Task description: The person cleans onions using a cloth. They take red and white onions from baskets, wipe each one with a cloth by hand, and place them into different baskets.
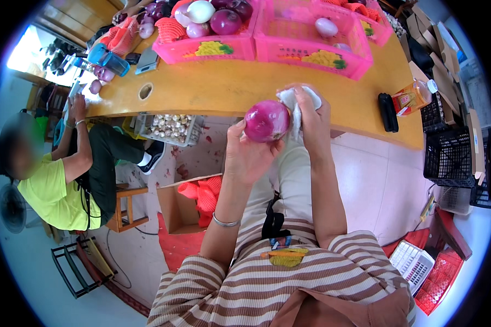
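Observation:
A large glossy purple onion point(266, 121) rests in my left hand point(249, 157), the fingers cupped under and around its lower side. My right hand point(314, 114) grips a crumpled white cloth point(298, 102) right beside the onion's right edge; whether cloth and skin touch I cannot tell. Both hands are above my lap, in front of the near edge of a wooden table point(212, 88). Beyond them stand two pink plastic baskets: the left basket point(212, 57) is heaped with purple onions and a white one, the right basket point(311, 65) holds a pale onion point(326, 27) and another partly hidden behind its wall.
A co-worker point(57, 180) sits at left. On the table are a scale point(147, 61), a blue bottle point(110, 61), a black case point(388, 112) and a drink bottle point(413, 98). Below, a cardboard box point(176, 210) holds red foam nets; a crate point(190, 135) holds garlic. Black crates point(448, 157) stand right.

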### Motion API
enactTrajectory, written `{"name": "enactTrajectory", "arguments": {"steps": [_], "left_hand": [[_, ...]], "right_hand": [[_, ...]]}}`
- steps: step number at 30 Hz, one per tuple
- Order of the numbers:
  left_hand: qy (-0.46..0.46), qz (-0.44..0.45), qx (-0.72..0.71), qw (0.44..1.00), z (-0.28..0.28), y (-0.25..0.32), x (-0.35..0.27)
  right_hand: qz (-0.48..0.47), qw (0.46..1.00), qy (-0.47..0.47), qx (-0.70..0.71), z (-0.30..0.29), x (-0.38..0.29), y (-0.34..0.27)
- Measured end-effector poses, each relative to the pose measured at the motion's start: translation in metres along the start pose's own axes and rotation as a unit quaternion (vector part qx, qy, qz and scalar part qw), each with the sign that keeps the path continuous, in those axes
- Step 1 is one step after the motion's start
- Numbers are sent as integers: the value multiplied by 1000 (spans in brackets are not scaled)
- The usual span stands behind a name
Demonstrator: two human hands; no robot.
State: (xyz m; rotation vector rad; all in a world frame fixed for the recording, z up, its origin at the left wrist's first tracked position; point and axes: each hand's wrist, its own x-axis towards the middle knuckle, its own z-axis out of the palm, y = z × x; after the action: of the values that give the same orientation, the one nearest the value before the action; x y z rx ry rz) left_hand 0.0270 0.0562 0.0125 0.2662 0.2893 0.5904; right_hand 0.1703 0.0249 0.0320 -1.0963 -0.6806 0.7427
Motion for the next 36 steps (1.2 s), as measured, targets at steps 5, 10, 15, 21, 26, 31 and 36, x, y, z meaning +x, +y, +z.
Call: {"name": "enactTrajectory", "arguments": {"steps": [5,10,15,21,26,31,36], "left_hand": [[38,30,58,997,-4,-8,3],[24,-29,-93,995,-2,-4,3],[9,-44,-54,998,-7,0,0],[73,-19,29,997,1,-1,4],[86,-10,-76,993,-11,-4,10],[88,-1,26,996,-14,-10,11],[18,76,-27,997,1,1,4]], "right_hand": [[-62,992,-62,-88,10,-7,-4],[-7,996,22,-84,-2,-6,20],[-92,990,-15,-109,9,-5,2],[-136,981,-41,-136,4,-6,16],[-49,995,36,-81,-4,-2,27],[-108,976,-63,-178,10,-2,6],[23,995,11,-98,-14,2,23]]}}
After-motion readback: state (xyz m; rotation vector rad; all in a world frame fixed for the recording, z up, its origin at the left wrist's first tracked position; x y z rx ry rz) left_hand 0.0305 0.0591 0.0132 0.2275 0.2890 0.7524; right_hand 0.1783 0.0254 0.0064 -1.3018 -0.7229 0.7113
